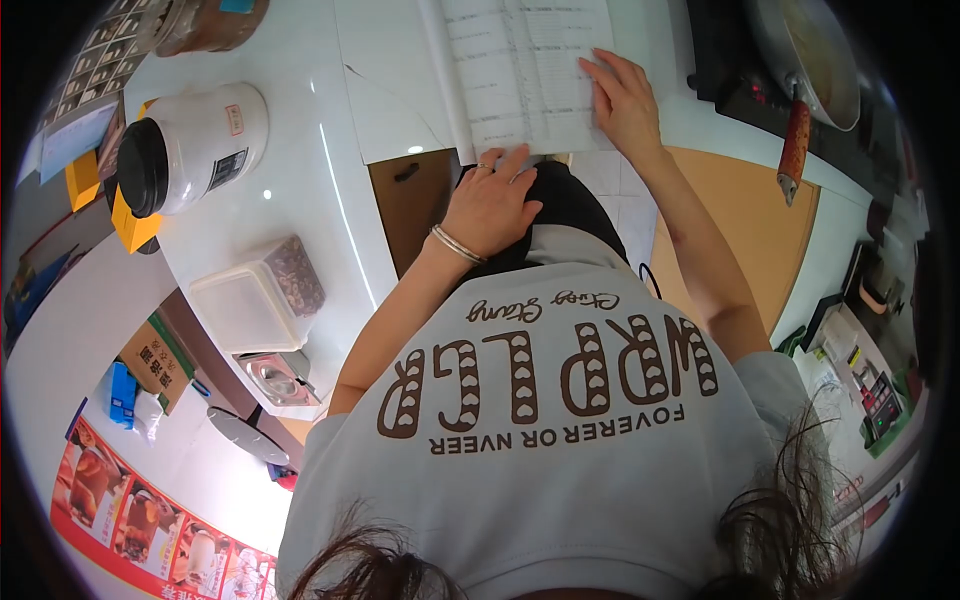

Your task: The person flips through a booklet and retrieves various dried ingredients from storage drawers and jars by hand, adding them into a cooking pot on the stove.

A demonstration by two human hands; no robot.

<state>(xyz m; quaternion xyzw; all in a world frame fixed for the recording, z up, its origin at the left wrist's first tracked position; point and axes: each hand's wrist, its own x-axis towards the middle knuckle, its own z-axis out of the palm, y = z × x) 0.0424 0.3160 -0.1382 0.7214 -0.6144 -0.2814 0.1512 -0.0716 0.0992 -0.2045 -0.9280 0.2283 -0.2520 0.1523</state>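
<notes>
Printed sheets [530,70], with rows of small text too small to read, lie on the white counter [375,110] at the top centre. My left hand [490,205], with a ring and a bracelet at the wrist, has its fingers apart, and its fingertips touch the bottom edge of the sheets. At their right edge rests my right hand [628,105], its fingers loosely bent and apart, with nothing visible in them.
A white jar [215,140] with a black lid and a clear container [265,290] stand on the left counter. On the right, a pan [815,60] with a wooden handle sits over a dark stove. Below the counter are tan panels [735,210].
</notes>
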